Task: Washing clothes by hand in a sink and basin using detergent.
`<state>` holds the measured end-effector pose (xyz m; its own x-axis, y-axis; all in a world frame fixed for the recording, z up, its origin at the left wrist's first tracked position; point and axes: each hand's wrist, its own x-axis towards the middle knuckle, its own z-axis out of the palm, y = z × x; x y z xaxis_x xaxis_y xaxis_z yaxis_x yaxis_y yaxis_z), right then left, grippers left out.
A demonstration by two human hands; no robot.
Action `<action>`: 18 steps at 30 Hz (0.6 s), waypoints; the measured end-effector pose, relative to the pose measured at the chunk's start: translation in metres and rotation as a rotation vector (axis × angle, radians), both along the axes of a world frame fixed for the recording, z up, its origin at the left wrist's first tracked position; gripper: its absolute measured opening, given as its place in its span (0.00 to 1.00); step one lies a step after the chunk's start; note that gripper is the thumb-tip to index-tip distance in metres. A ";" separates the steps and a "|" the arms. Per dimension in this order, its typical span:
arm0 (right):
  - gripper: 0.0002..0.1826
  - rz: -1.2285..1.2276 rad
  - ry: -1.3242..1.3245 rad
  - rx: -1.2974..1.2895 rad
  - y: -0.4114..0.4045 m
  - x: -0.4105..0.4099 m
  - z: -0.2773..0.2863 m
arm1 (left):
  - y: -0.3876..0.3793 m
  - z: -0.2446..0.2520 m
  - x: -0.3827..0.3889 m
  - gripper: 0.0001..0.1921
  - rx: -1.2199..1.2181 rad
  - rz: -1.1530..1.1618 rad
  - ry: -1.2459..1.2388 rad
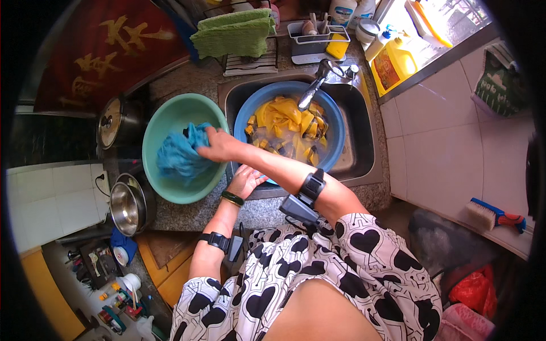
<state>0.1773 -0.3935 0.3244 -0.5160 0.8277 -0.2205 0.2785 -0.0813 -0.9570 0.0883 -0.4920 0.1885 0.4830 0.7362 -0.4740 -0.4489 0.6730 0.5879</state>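
My right hand [219,145] reaches across to the green plastic basin [186,197] on the counter, its fingers on a blurred, bunched blue cloth [181,151]. Just below, my left hand [246,181] is palm up with its fingers spread, near the rim of a blue plastic basin [339,128]; part of it is hidden behind the right forearm. The blue basin sits in the steel sink and contains yellow and dark fabric [283,117] in water. The chrome faucet [313,91] hangs over this fabric.
Behind the sink are a grey caddy [305,44] with a yellow sponge [338,46], and a green towel [234,34] on a rack. A yellow jug [392,64] stands by the window. Left of the green basin are a lidded pot [111,123] and steel bowls [127,209]. A scrub brush [497,215] lies at right.
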 end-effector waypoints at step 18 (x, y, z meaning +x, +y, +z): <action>0.50 -0.544 -0.734 0.049 -0.008 0.198 -0.214 | 0.075 -0.028 0.078 0.28 -0.049 -0.008 0.385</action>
